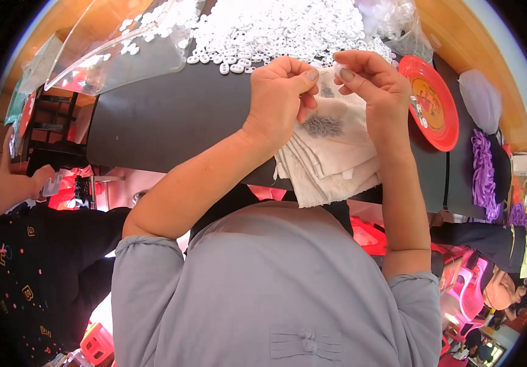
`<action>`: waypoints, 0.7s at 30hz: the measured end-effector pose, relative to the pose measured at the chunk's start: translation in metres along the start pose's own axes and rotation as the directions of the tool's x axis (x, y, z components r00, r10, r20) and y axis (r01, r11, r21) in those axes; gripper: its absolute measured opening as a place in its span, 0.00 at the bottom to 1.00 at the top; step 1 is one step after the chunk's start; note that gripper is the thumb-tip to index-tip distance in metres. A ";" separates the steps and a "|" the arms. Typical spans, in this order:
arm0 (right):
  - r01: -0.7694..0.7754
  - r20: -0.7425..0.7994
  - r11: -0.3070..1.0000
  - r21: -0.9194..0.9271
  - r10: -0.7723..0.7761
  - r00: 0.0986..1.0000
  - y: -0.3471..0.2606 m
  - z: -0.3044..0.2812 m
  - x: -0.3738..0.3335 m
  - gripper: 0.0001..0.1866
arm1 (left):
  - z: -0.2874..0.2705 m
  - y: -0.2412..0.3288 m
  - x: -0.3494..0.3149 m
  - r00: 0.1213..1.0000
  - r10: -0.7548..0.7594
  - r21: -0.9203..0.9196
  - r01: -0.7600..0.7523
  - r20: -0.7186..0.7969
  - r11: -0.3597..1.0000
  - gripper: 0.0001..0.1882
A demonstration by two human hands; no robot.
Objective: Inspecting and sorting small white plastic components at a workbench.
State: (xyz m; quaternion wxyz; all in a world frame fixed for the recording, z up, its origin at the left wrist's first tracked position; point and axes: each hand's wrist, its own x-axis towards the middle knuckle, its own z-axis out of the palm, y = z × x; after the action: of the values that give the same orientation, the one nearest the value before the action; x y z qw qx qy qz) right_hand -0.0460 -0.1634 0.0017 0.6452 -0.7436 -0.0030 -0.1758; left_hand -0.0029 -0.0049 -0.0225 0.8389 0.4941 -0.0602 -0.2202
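Above a folded off-white cloth [337, 165], my two hands are raised close together. My right hand [379, 85] pinches a small white plastic piece [339, 70] between thumb and fingertips. Thumb and forefinger are pressed together on my left hand [282, 95]; whatever they hold is too small to make out. On the cloth below lies a little pile of tiny dark grey metal parts [323, 126], with a smaller patch of them farther up. Just beyond my hands spreads a big heap of small white oval pieces with holes [288, 27].
A red plate [444, 131] with a few white pieces lies at the right. Farther right hangs a bundle of purple strips [485, 174] near a white plastic bag [480, 101]. A clear plastic tray [147, 67] stands far left. Another person in dark clothes [43, 269] sits at my left.
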 end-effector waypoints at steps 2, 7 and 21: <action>0.002 0.031 1.000 0.000 -0.002 1.000 0.000 0.001 0.000 0.11 | 0.000 0.000 0.000 1.000 0.018 0.030 -0.018 0.006 0.999 0.05; 0.018 0.067 0.999 -0.048 -0.015 0.998 -0.001 0.002 -0.001 0.11 | 0.003 0.003 -0.003 0.998 0.061 0.137 -0.058 -0.019 0.989 0.05; -0.022 0.081 1.000 -0.017 0.023 0.996 -0.001 0.010 -0.006 0.11 | 0.004 0.004 -0.006 0.992 0.123 0.190 -0.122 0.003 0.974 0.06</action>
State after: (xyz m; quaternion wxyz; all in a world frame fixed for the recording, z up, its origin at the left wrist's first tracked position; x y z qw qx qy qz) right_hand -0.0492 -0.1524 0.0001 0.6405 -0.7552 -0.0194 -0.1381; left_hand -0.0081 -0.0039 -0.0170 0.8001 0.5683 -0.1076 -0.1590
